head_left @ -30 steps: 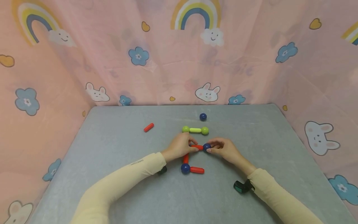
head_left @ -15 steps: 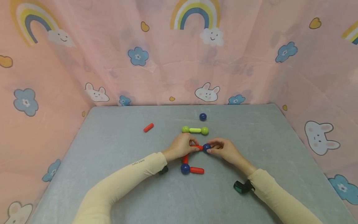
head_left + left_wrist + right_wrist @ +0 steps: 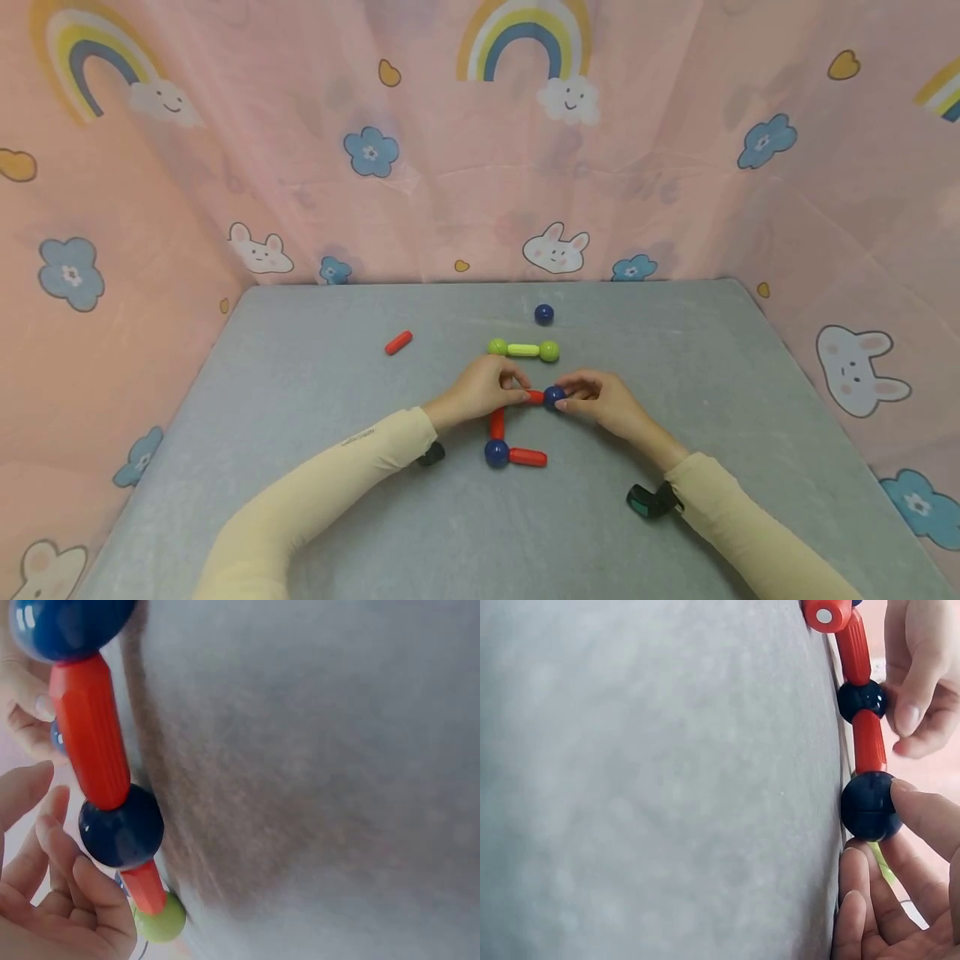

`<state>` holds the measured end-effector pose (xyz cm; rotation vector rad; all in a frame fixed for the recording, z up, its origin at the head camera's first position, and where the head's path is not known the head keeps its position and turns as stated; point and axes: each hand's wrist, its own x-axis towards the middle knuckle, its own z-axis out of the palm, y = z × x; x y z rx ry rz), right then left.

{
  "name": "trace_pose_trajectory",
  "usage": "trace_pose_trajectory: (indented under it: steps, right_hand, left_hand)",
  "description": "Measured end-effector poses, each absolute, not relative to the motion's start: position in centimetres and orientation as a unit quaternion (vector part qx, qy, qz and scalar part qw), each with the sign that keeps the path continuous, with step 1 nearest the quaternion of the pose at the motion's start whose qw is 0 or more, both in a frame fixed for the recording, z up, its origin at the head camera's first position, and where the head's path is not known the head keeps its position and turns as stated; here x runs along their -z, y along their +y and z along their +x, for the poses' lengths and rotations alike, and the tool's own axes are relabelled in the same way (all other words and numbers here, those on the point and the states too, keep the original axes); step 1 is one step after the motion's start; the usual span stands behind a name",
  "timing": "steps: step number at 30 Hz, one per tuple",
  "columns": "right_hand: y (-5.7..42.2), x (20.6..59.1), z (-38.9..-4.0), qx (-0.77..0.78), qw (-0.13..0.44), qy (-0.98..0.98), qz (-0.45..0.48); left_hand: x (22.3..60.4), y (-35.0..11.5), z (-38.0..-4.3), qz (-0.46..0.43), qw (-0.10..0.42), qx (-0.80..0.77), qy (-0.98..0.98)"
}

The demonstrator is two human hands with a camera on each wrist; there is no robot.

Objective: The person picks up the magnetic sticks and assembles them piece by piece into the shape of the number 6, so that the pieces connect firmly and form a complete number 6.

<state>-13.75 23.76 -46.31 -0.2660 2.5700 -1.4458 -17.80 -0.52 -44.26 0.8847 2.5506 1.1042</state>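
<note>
In the head view my right hand [image 3: 602,400] holds a dark blue ball [image 3: 872,806] between thumb and fingers. A red rod [image 3: 868,742] joins that ball to a middle blue ball [image 3: 121,826]. Beside this rod is my left hand [image 3: 480,390], its fingers loosely bent and the thumb apart from the rod in the right wrist view. Another red rod [image 3: 497,427] runs from the middle ball to a front blue ball [image 3: 497,452], which bears a red rod [image 3: 528,457] pointing right. The left hand hides the middle ball in the head view.
Behind the hands lies a yellow-green rod with two green balls [image 3: 523,350]. A loose blue ball [image 3: 543,314] sits farther back, and a loose red rod [image 3: 399,342] lies to the left. Pink printed cloth [image 3: 480,183] surrounds the grey table [image 3: 337,333].
My left hand has shifted slightly left along the red rod, and its fingers have loosened. The right hand stays at the blue ball.
</note>
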Motion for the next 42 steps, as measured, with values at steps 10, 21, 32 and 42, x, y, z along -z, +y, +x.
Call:
trace_pose_trajectory:
  steps: [10,21,32,42]
  right_hand:
    - [24.5,46.0,-13.7,0.499,0.098,0.857,-0.080]
    - [25.3,44.9,-14.7,0.484,0.104,0.867,-0.056]
    - [25.3,44.2,-15.4,0.476,0.100,0.872,-0.064]
    - [24.3,45.7,-15.1,0.470,0.120,0.868,-0.107]
  left_hand:
    - [43.5,-2.7,-16.6,0.315,0.129,-0.412,0.845]
    - [43.5,-4.0,-15.2,0.313,0.161,-0.423,0.835]
    - [43.8,-4.4,-13.8,0.324,0.189,-0.418,0.827]
    - [44.3,-4.8,-12.3,0.337,0.199,-0.410,0.824]
